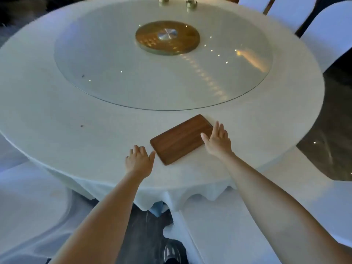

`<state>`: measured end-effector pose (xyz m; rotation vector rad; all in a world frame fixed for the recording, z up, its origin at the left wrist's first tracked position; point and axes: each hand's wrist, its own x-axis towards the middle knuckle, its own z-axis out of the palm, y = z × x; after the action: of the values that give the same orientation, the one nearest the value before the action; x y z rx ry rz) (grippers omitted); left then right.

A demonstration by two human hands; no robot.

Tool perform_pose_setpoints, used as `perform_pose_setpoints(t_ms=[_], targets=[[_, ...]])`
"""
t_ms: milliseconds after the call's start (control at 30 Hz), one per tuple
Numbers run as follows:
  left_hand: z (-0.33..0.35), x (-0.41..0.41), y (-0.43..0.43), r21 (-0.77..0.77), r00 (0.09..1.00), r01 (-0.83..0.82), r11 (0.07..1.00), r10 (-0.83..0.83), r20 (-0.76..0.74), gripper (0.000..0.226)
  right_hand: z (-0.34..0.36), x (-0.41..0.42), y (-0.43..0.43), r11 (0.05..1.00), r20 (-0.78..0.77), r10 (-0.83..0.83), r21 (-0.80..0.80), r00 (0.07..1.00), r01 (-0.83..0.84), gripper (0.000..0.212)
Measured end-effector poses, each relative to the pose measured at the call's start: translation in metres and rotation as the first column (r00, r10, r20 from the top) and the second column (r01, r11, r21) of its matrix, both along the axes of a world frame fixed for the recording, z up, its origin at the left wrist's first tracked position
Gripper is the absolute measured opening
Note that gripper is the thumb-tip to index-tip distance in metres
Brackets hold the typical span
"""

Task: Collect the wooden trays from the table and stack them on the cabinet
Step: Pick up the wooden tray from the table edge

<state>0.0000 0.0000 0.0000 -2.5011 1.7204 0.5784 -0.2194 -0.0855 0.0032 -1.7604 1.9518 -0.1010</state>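
Observation:
One brown wooden tray [180,139] lies flat and at an angle on the round table [57,119], near its front edge. My left hand [140,161] hovers just left of the tray's near corner, fingers apart, holding nothing. At the tray's right end is my right hand [217,141], open with spread fingers, its thumb over the tray's edge. No cabinet is in view.
A white cloth covers the table, and a large glass turntable [118,77] with a gold hub [167,37] sits on it. Two small metal holders [191,4] stand at the far side. White-covered chairs [327,29] stand at right, left and below.

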Motion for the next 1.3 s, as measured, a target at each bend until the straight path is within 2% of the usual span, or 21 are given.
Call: perform_pose_setpoints(t_ms=[167,300,567,800,933,1100,1200,1300], targets=[[-0.027,-0.012,-0.030,0.083,0.994,-0.097,0.992,0.101,-0.044,0.060,-0.029,-0.004,-0.042,0.998,0.003,-0.065,-0.019,0.998,0.065,0.062],[-0.041,-0.020,-0.047,0.111,0.982,-0.164,0.980,0.173,-0.076,0.062,-0.042,-0.008,-0.062,0.997,-0.060,-0.071,-0.014,0.996,0.071,0.056],[-0.049,-0.023,-0.056,0.087,0.957,-0.261,0.961,0.270,-0.105,0.064,-0.051,-0.009,-0.080,0.998,-0.141,-0.069,-0.013,0.988,0.068,0.054],[-0.047,0.000,-0.051,0.036,0.903,-0.366,0.930,0.364,-0.226,0.057,-0.052,-0.003,-0.068,0.999,-0.153,-0.038,-0.033,0.988,0.033,0.052],[-0.036,0.027,-0.036,-0.014,0.879,-0.414,0.910,0.396,-0.265,0.053,-0.039,0.023,-0.058,1.000,-0.098,-0.018,-0.010,0.995,0.017,0.051],[-0.007,0.078,-0.005,-0.111,0.850,-0.504,0.857,0.469,-0.241,0.051,-0.013,0.080,-0.043,0.998,0.019,0.053,-0.025,0.998,-0.052,0.052],[0.014,0.113,0.024,-0.164,0.809,-0.578,0.800,0.535,-0.242,0.051,0.004,0.123,-0.029,0.992,0.074,0.117,-0.053,0.990,-0.113,0.052],[0.035,0.152,0.061,-0.210,0.732,-0.674,0.709,0.602,-0.317,0.042,0.024,0.170,-0.005,0.976,0.113,0.207,-0.095,0.972,-0.197,0.051]])
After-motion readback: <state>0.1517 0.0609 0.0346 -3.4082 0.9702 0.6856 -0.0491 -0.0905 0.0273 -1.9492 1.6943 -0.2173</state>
